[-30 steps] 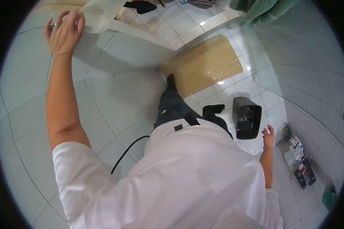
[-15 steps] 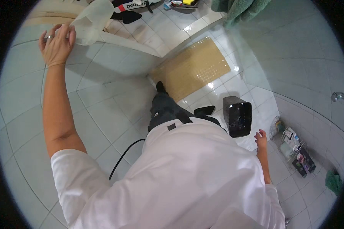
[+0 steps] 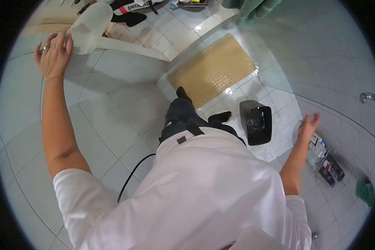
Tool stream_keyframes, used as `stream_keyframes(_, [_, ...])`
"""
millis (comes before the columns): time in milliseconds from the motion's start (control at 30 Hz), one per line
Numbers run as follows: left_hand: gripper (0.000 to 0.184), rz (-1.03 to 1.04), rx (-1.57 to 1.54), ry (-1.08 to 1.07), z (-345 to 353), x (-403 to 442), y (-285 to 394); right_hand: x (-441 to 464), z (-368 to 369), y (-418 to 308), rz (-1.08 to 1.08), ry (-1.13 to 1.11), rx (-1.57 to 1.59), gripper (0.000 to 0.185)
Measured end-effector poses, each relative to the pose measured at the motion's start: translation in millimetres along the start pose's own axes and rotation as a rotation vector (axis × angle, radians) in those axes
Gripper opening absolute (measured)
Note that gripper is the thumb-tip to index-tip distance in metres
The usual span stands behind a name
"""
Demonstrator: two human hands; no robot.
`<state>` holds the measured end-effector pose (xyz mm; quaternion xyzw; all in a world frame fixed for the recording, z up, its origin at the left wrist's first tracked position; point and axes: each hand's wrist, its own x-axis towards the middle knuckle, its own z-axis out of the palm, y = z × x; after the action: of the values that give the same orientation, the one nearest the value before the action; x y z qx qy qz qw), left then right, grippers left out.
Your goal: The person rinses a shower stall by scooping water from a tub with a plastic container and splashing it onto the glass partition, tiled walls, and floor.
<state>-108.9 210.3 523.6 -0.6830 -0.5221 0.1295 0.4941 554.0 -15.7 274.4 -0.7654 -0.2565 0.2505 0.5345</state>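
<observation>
With left hand [image 3: 53,55], grips a translucent plastic container [image 3: 91,26]. With blurred right hand [image 3: 308,127] near a wire basket [image 3: 315,165], cannot tell whether open.

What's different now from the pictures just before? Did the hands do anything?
The right hand swung outward, away from the black bin and toward the tiled wall. It's blurry, but I see nothing in it, so no new thing seems picked up or let go. The left hand is still up by the cloudy container. The bin and yellow mat stayed on the floor.
</observation>
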Motion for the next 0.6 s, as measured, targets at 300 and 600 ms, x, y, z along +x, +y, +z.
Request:
stream_keyframes(300, [0.019, 0.010, 0.015, 0.009, 5.5, 1.6, -2.1, 38.4, 39.2, -115.3, -0.174, -0.038, -0.014, 0.057])
stream_keyframes(600, [0.024, -0.052, 0.078, -0.158, -8.3, 4.2, 5.4, 42.0, 40.1, -101.8, -0.171, -0.066, 0.059, 0.050])
